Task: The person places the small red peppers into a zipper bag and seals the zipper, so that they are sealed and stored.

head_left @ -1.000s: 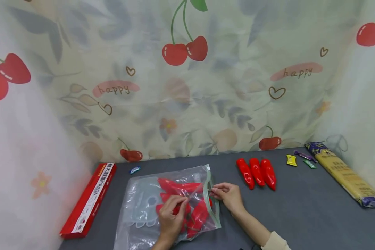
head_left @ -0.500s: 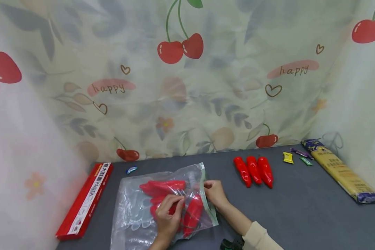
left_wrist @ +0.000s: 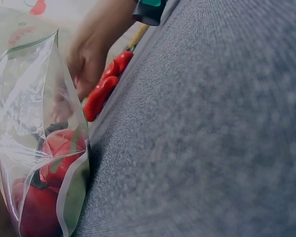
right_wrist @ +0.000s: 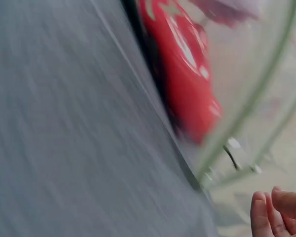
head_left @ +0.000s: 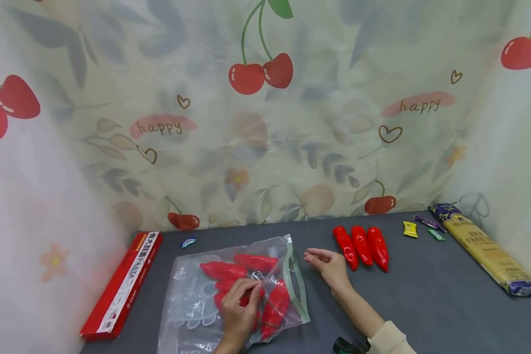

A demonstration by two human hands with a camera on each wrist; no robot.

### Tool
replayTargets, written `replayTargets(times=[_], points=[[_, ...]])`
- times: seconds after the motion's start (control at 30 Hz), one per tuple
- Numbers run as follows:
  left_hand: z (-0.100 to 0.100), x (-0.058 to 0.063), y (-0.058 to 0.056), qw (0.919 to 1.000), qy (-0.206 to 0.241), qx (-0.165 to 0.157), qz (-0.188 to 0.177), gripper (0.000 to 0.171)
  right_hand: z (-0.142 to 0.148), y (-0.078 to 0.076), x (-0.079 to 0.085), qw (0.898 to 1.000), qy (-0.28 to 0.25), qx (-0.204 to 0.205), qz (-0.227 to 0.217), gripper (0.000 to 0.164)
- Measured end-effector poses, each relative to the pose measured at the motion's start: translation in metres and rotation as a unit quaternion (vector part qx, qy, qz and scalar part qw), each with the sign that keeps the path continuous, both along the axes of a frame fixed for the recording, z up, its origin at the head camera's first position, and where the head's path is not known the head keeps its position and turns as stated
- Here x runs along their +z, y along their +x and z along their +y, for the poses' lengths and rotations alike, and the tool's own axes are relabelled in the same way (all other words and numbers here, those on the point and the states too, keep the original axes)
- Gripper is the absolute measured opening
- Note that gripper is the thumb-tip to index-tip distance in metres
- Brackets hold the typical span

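Observation:
A clear zip bag (head_left: 177,339) with a pale green seal lies on the dark cloth, its mouth to the right. Several glossy red peppers (head_left: 275,307) are inside, one pepper (head_left: 255,262) toward the far edge. My left hand (head_left: 239,312) pinches the upper film near the middle of the bag, between thumb and fingers. Just right of the mouth, my right hand (head_left: 329,268) is off the bag with nothing in it, fingers loosely bent. The right wrist view shows its fingertips (right_wrist: 266,215) beside the seal strips. Three more peppers (head_left: 362,246) lie behind that hand.
At the left is a long red pasta box (head_left: 121,285), with a small blue wrapped candy (head_left: 188,242) near its far end. A yellow candy (head_left: 410,229) and other wrapped sweets are at the back right, next to a long yellow noodle packet (head_left: 486,248). A patterned curtain closes off the back.
My right hand has come out of the bag's mouth and moved right, leaving a pepper inside near the far edge. My left hand keeps its pinch on the film.

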State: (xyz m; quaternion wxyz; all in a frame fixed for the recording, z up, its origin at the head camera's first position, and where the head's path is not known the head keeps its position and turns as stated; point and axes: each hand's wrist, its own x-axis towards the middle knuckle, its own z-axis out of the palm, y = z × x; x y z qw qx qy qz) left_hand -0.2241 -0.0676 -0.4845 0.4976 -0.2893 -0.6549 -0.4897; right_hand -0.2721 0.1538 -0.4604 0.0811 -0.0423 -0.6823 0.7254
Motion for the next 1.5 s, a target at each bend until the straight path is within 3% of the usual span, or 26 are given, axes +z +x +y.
replayTargets(times=[0.13,0.23,0.37,0.53,0.77,0.9,1.03,1.17,1.3,1.5], points=[[-0.001,0.0,-0.001,0.9998,-0.01,-0.015,0.006,0.02,0.026,-0.011,0.009,0.998,0.036,-0.04,0.026,0.035],[-0.002,-0.001,-0.002,0.9995,-0.018,-0.022,0.011,0.02,0.047,-0.022,0.018,0.996,0.061,-0.06,0.023,0.039],[-0.002,-0.001,-0.002,0.9997,-0.014,-0.015,0.013,0.021,0.067,-0.038,0.026,0.994,0.103,-0.046,0.001,0.044],[-0.002,-0.001,-0.002,0.9998,-0.012,-0.013,0.014,0.02,0.074,-0.053,0.023,0.988,0.152,-0.038,-0.004,0.046],[-0.001,0.0,-0.002,0.9996,-0.011,-0.017,0.02,0.02,0.071,-0.062,0.017,0.963,0.258,-0.079,-0.003,0.045],[-0.001,0.0,-0.002,0.9996,-0.013,-0.019,0.019,0.021,0.068,-0.061,0.013,0.947,0.318,-0.053,-0.014,0.048],[-0.002,0.0,-0.003,0.9996,-0.01,-0.02,0.016,0.021,0.058,-0.059,0.007,0.938,0.346,0.003,-0.017,0.052],[-0.002,-0.001,-0.003,0.9996,-0.01,-0.019,0.016,0.022,0.049,-0.058,0.003,0.932,0.361,0.022,-0.024,0.054],[-0.002,-0.001,-0.002,0.9998,-0.016,-0.013,0.009,0.022,0.044,-0.055,0.001,0.935,0.351,0.025,-0.041,0.056],[0.0,-0.002,-0.001,0.9999,-0.011,-0.011,0.003,0.021,0.048,-0.044,0.003,0.957,0.287,0.037,-0.019,0.057]])
